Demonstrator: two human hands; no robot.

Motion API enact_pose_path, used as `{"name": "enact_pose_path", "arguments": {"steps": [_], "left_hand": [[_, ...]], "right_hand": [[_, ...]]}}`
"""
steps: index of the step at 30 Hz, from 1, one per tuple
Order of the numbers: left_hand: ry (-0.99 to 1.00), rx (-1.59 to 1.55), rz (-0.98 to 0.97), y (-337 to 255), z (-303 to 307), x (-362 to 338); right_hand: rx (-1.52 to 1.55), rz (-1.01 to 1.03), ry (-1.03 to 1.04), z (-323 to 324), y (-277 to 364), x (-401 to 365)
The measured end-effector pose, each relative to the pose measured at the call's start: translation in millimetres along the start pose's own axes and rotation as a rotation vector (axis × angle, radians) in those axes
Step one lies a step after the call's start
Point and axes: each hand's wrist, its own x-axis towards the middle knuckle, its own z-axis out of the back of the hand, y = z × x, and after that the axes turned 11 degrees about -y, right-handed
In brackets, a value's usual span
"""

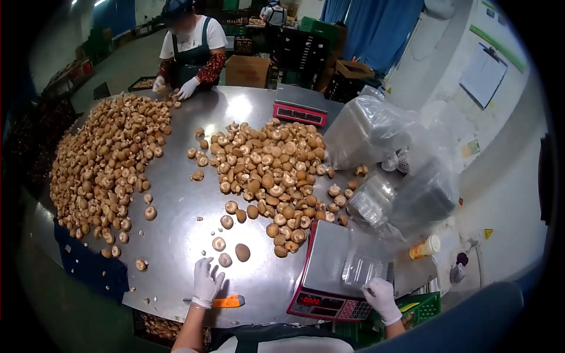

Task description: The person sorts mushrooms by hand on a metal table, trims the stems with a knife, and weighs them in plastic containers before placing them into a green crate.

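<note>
My left hand point(206, 283), in a white glove, is above the steel table with its fingers apart and nothing in them. Just ahead of it lie a few loose shiitake mushrooms point(225, 259). By its wrist rests a box cutter point(228, 302) with an orange handle. On the right, my gloved right hand point(381, 297) is closed at the near edge of a clear plastic tray point(361, 267). That tray sits on the digital scale point(322, 259), whose red display is lit, and no mushrooms show inside it.
Mushroom heaps lie at the middle point(271, 159) and left point(112, 165) of the steel table point(176, 235). Bagged trays point(368, 129), a stack of clear trays point(372, 200), a cup point(425, 247) and a second scale point(300, 106) stand rightward. A co-worker point(191, 47) handles mushrooms across the table.
</note>
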Motion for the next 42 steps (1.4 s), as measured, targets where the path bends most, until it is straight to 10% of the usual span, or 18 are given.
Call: {"name": "enact_pose_path", "arguments": {"steps": [2, 9, 14, 20, 28, 42], "left_hand": [[-0.064, 0.333, -0.292, -11.1, -2.4, 6.2], [-0.029, 0.353, -0.351, -31.5, -5.4, 42.1], [-0.061, 0.467, -0.511, -21.6, -11.4, 101.7], [-0.108, 0.14, -0.249, 19.2, -14.4, 131.4], [-0.07, -0.003, -0.27, 23.9, -33.1, 143.5], [0.176, -0.033, -0.395, 5.0, -82.1, 170.9]], "right_hand": [[-0.012, -0.026, 0.136, 9.6, 11.2, 2.3], [0.136, -0.205, 0.266, 45.0, 57.6, 105.8], [0.342, -0.456, 0.336, -37.2, 29.4, 199.6], [0.121, -0.745, 0.672, -172.6, -90.2, 222.3], [0.876, -1.319, 0.047, -229.1, -121.9, 217.8], [0.874, -0.971, 0.612, -229.7, 24.5, 266.9]]}}
